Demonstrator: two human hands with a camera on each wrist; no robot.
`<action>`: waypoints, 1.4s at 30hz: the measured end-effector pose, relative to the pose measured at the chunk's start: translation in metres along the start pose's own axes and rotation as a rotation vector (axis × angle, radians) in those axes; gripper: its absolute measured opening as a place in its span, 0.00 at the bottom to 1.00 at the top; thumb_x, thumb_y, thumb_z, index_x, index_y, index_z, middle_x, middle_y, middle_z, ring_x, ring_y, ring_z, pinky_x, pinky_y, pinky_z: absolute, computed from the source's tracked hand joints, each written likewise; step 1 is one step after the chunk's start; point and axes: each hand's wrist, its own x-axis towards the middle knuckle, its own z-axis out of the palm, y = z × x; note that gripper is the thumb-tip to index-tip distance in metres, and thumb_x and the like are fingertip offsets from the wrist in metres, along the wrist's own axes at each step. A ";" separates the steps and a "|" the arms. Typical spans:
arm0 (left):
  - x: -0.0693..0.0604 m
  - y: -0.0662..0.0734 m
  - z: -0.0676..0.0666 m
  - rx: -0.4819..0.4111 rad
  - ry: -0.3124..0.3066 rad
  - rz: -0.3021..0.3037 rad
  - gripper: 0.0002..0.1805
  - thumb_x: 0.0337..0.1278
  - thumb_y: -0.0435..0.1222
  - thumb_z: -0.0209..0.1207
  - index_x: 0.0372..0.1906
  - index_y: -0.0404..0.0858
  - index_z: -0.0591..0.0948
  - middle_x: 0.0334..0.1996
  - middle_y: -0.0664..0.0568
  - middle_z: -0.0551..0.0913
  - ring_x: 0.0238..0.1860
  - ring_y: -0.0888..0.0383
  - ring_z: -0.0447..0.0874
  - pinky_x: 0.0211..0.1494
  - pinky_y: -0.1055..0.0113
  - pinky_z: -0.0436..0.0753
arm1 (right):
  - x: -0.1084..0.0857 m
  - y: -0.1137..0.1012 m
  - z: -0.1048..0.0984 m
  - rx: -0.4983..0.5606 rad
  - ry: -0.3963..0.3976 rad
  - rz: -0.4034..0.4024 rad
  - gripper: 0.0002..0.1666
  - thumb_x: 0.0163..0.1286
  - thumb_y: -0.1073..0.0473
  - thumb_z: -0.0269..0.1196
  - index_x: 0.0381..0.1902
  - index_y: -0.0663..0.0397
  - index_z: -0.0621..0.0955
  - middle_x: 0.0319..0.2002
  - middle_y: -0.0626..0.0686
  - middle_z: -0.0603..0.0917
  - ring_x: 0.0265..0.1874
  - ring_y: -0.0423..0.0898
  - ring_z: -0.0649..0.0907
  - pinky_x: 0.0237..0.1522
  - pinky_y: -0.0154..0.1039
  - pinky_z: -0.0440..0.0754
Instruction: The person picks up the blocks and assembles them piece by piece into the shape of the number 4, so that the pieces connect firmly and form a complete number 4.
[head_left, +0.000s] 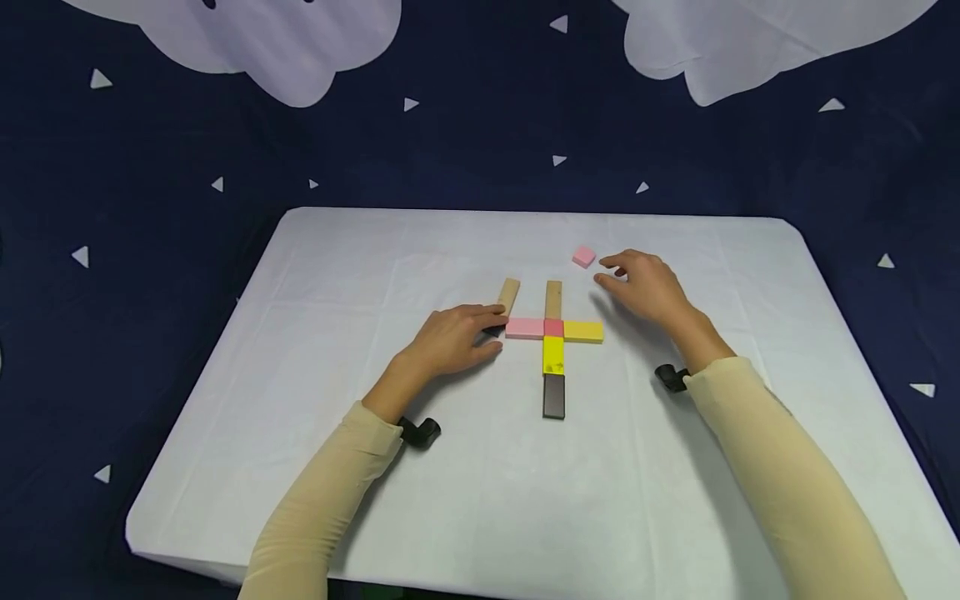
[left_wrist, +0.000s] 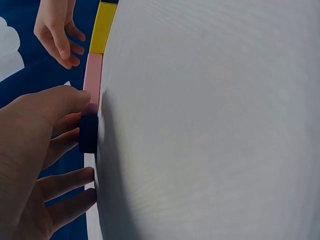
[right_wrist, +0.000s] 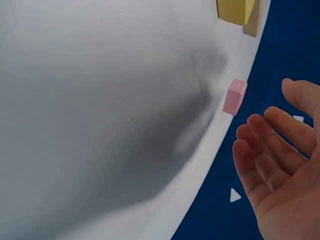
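My left hand (head_left: pixel 453 337) lies at the left end of a pink block (head_left: pixel 525 328), fingertips at that end. A dark block (head_left: pixel 492 331) is partly hidden under these fingers. In the left wrist view the thumb overlaps the pink block, and the dark block (left_wrist: pixel 89 134) abuts it. A slanted plain wooden block (head_left: pixel 508 293) sits just beyond the left fingers. My right hand (head_left: pixel 643 285) hovers with loosely bent fingers just right of a small pink cube (head_left: pixel 584 257). Nothing is in the right hand; the cube (right_wrist: pixel 235 97) sits apart from it.
Around a red square (head_left: pixel 552 327), blocks form a cross: a wooden block (head_left: pixel 553 298) behind, a yellow block (head_left: pixel 583 332) at right, another yellow block (head_left: pixel 552 356) in front, then a dark grey block (head_left: pixel 553 396). A white cloth covers the table (head_left: pixel 300 500).
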 end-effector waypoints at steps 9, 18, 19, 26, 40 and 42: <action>0.000 -0.002 0.002 0.002 0.004 -0.002 0.26 0.60 0.53 0.57 0.63 0.53 0.77 0.65 0.63 0.70 0.62 0.59 0.71 0.39 0.57 0.82 | 0.029 0.003 0.005 0.020 0.023 0.054 0.26 0.67 0.52 0.61 0.59 0.61 0.79 0.51 0.62 0.81 0.45 0.56 0.80 0.47 0.55 0.74; 0.003 0.001 0.003 0.007 -0.007 -0.002 0.26 0.61 0.53 0.56 0.64 0.54 0.76 0.66 0.64 0.70 0.63 0.60 0.70 0.43 0.57 0.81 | 0.045 0.004 0.009 0.037 -0.011 0.132 0.29 0.66 0.51 0.62 0.60 0.63 0.77 0.51 0.62 0.82 0.49 0.58 0.78 0.52 0.55 0.71; 0.003 0.001 0.003 0.005 -0.009 -0.004 0.26 0.61 0.53 0.56 0.64 0.54 0.76 0.66 0.64 0.69 0.63 0.60 0.70 0.43 0.56 0.81 | 0.046 0.003 0.010 0.031 -0.015 0.138 0.29 0.66 0.51 0.62 0.60 0.63 0.77 0.51 0.62 0.82 0.50 0.58 0.77 0.53 0.55 0.71; 0.000 -0.001 0.001 -0.002 -0.006 -0.022 0.26 0.60 0.52 0.57 0.63 0.54 0.76 0.65 0.65 0.70 0.62 0.60 0.71 0.37 0.59 0.82 | 0.052 -0.005 0.018 -0.022 -0.026 0.159 0.28 0.66 0.52 0.63 0.60 0.62 0.78 0.52 0.60 0.82 0.53 0.60 0.76 0.55 0.57 0.69; 0.000 0.001 0.000 0.003 -0.020 -0.017 0.26 0.61 0.53 0.56 0.64 0.54 0.75 0.66 0.64 0.68 0.63 0.59 0.70 0.38 0.59 0.82 | 0.051 -0.008 0.023 -0.086 0.021 0.213 0.25 0.65 0.54 0.62 0.59 0.59 0.79 0.49 0.59 0.83 0.48 0.60 0.77 0.48 0.58 0.72; 0.001 0.000 0.000 0.000 -0.018 -0.015 0.26 0.61 0.53 0.56 0.64 0.54 0.75 0.66 0.64 0.69 0.62 0.59 0.71 0.36 0.60 0.82 | 0.051 -0.008 0.023 -0.088 0.025 0.218 0.26 0.64 0.54 0.62 0.58 0.59 0.80 0.49 0.58 0.83 0.48 0.60 0.78 0.48 0.58 0.73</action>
